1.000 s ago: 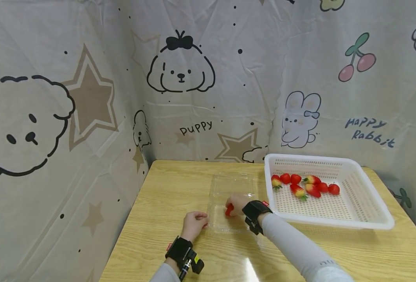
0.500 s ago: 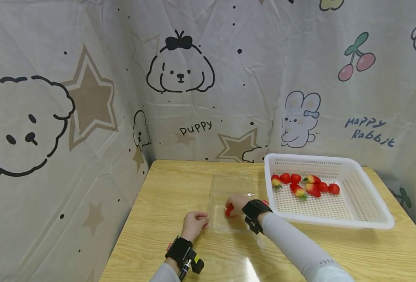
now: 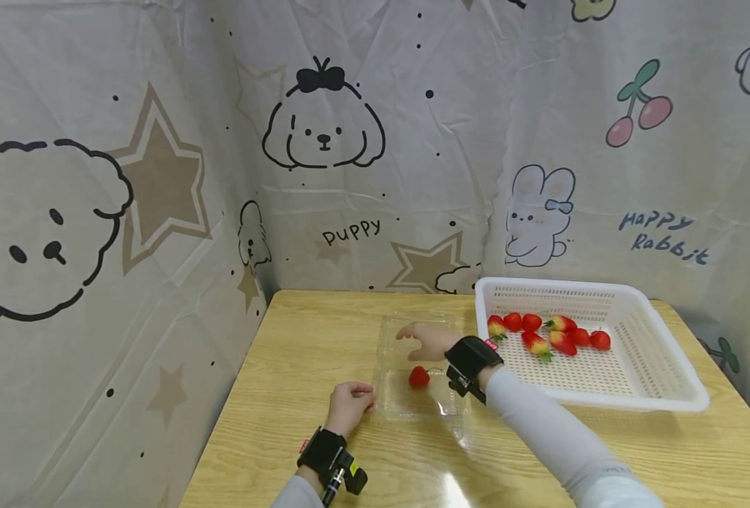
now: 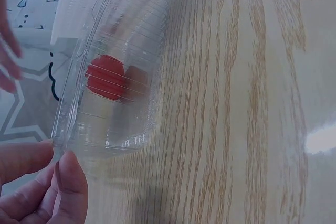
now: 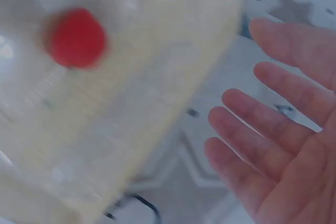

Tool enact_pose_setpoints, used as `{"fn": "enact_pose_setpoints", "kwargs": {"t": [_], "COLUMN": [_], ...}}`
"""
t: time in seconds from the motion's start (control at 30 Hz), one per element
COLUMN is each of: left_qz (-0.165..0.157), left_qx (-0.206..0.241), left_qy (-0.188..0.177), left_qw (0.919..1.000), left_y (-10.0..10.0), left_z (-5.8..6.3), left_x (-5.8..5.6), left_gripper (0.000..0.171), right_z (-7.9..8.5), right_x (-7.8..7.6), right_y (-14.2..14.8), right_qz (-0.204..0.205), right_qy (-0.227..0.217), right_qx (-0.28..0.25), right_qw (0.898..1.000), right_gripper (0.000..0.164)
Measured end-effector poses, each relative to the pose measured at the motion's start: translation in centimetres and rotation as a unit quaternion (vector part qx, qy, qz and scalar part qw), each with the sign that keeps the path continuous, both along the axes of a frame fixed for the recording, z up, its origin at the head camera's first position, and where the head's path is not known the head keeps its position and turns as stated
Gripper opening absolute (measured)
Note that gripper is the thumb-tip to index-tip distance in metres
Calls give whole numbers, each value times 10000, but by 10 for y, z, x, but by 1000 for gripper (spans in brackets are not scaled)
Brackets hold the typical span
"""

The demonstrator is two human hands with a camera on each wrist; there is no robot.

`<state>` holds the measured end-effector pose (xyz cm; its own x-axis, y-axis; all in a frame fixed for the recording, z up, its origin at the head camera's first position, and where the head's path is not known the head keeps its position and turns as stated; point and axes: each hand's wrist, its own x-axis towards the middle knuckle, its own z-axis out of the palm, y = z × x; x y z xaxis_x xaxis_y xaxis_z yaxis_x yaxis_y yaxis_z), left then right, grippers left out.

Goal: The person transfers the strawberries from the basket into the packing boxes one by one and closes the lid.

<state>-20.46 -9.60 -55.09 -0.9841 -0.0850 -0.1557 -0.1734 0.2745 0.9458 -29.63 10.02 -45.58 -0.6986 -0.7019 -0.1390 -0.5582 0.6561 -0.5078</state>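
A clear plastic clamshell box point(image 3: 390, 403) lies on the table with its lid folded back toward the wall. One red strawberry point(image 3: 419, 377) rests in its near half; the left wrist view shows the strawberry point(image 4: 105, 77) through the ribbed wall. My left hand point(image 3: 349, 408) pinches the box's left rim between thumb and fingertips, seen close in the left wrist view. Above the lid half, my right hand point(image 3: 430, 341) is spread and holds nothing. In the right wrist view the fingers of that hand point(image 5: 283, 124) are apart, away from the strawberry point(image 5: 79, 38).
A white perforated basket point(image 3: 641, 395) stands at the right of the wooden table point(image 3: 311, 339), with several strawberries point(image 3: 561, 342) toward its left side. Its left wall is close beside the box and the right wrist. A printed curtain point(image 3: 349, 190) hangs behind and to the left.
My right hand has let go of the strawberry, which now lies in the box, and has moved up and away toward the lid. The left hand keeps its place at the rim.
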Motion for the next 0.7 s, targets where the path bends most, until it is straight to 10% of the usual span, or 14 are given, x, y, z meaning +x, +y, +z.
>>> {"fn": "enact_pose_setpoints", "kwargs": {"t": [0.33, 0.7], "left_qz": [-45, -104], "left_qx": [72, 85], "left_qy": [49, 98], "left_qw": [10000, 9999], "left_y": [-2, -3], "left_z": [-2, 0], "left_x": [-1, 1], "left_gripper": [19, 19], "right_z": [74, 71], "right_x": [-9, -27], "right_y": [49, 119], "right_qz": [-627, -2451], "right_qy": [1617, 1838], "right_qx": [-785, -1063], "right_qw": [9817, 9460], "right_gripper": [49, 52]}}
